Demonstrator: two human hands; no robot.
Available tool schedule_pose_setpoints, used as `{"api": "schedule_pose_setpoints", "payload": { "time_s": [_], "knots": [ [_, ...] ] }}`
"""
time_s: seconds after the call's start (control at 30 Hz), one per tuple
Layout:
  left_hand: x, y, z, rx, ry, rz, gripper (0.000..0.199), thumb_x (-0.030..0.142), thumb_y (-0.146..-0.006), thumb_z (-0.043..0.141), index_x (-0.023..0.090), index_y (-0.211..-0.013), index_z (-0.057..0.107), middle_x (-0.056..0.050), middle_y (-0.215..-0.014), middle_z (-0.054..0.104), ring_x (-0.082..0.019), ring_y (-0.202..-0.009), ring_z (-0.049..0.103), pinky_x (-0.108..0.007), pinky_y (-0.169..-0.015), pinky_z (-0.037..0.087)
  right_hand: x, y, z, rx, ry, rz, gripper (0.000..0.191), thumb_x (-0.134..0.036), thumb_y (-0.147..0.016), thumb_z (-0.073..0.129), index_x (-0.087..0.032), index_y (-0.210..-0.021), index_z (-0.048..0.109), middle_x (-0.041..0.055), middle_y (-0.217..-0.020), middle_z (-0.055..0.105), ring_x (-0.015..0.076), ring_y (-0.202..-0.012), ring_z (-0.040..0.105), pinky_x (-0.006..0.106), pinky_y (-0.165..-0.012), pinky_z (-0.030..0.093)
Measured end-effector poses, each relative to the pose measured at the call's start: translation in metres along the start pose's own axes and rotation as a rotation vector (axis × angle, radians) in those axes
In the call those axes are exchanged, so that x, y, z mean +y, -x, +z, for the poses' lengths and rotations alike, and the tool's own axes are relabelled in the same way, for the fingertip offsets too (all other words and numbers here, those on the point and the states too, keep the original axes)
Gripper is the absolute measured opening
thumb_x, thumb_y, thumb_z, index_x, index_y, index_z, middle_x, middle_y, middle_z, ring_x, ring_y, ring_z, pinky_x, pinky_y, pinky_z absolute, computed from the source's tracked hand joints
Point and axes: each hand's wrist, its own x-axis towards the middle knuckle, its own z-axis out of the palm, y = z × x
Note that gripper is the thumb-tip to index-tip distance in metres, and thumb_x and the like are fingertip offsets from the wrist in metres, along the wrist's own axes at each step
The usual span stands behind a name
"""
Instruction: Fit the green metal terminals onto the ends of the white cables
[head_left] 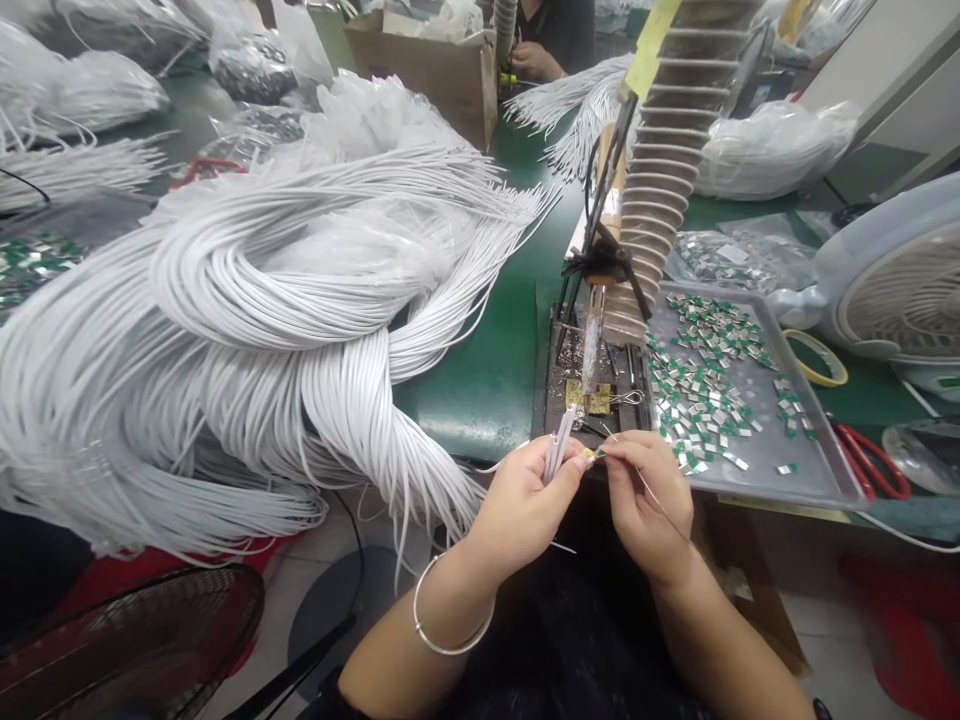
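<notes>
My left hand (521,505) grips a few white cables (559,445), their ends sticking up past my fingers. My right hand (645,495) pinches a thin white wire (645,485), and its tip meets a tiny green-and-yellow piece (589,453) between my two hands. Just beyond them stands a small soldering or crimping fixture (592,395) with a gold-coloured plate. A huge bundle of white cables (247,330) spreads over the left of the green bench (487,390). A metal tray (810,440) of small green-and-silver terminals lies to the right.
A finned column (660,160) rises behind the fixture. Red-handled scissors (870,462), a tape roll (817,358) and a white fan (900,290) sit at the right. A cardboard box (420,75), plastic bags and a co-worker's hand (534,62) lie beyond. A dark fan (127,640) stands at lower left.
</notes>
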Motion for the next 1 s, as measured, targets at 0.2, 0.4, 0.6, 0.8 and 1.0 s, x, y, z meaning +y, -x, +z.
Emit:
{"api": "schedule_pose_setpoints", "payload": {
  "time_s": [0.2, 0.4, 0.6, 0.8, 1.0],
  "knots": [
    [0.003, -0.001, 0.003, 0.01, 0.087, 0.018, 0.01, 0.019, -0.079, 0.055, 0.016, -0.069, 0.055, -0.003, -0.084, 0.062, -0.015, -0.082, 0.057, -0.028, -0.082, 0.043, -0.003, -0.002, 0.002, -0.035, -0.05, -0.008, 0.026, -0.003, -0.084, 0.046, -0.02, -0.1, 0.058, 0.0061, -0.09, 0.064, 0.0167, -0.087, 0.063, 0.032, -0.075, 0.053],
    [0.005, -0.002, 0.008, 0.047, 0.048, 0.003, 0.011, 0.016, -0.077, 0.052, 0.018, -0.067, 0.05, -0.001, -0.079, 0.058, -0.013, -0.074, 0.054, -0.025, -0.07, 0.044, -0.006, 0.0, 0.001, -0.027, -0.013, 0.146, 0.014, -0.013, -0.086, 0.049, -0.02, -0.094, 0.058, 0.0044, -0.086, 0.064, 0.0162, -0.081, 0.062, 0.03, -0.07, 0.053],
    [0.005, -0.001, 0.01, 0.063, -0.025, 0.032, 0.009, 0.015, -0.077, 0.05, 0.018, -0.068, 0.05, -0.001, -0.077, 0.057, -0.013, -0.071, 0.053, -0.026, -0.068, 0.042, -0.01, -0.003, 0.002, -0.054, -0.08, 0.277, 0.004, -0.019, -0.084, 0.055, -0.02, -0.087, 0.058, 0.0013, -0.079, 0.062, 0.0122, -0.07, 0.061, 0.023, -0.06, 0.052],
    [0.005, -0.001, 0.011, 0.091, -0.058, 0.023, 0.009, 0.015, -0.076, 0.05, 0.018, -0.067, 0.05, -0.002, -0.079, 0.058, -0.013, -0.071, 0.053, -0.027, -0.07, 0.043, -0.011, -0.006, 0.002, -0.078, -0.151, 0.319, 0.009, -0.016, -0.086, 0.051, -0.019, -0.081, 0.058, 0.0005, -0.075, 0.059, 0.0108, -0.066, 0.06, 0.022, -0.059, 0.051],
    [0.004, -0.002, 0.008, 0.144, -0.004, -0.012, 0.007, 0.019, -0.076, 0.053, 0.019, -0.07, 0.05, -0.001, -0.08, 0.058, -0.014, -0.074, 0.055, -0.028, -0.072, 0.043, -0.003, 0.006, 0.005, 0.022, -0.163, 0.251, 0.027, -0.014, -0.091, 0.039, -0.021, -0.111, 0.055, 0.0058, -0.096, 0.064, 0.0142, -0.081, 0.065, 0.031, -0.073, 0.056]
  ]
}}
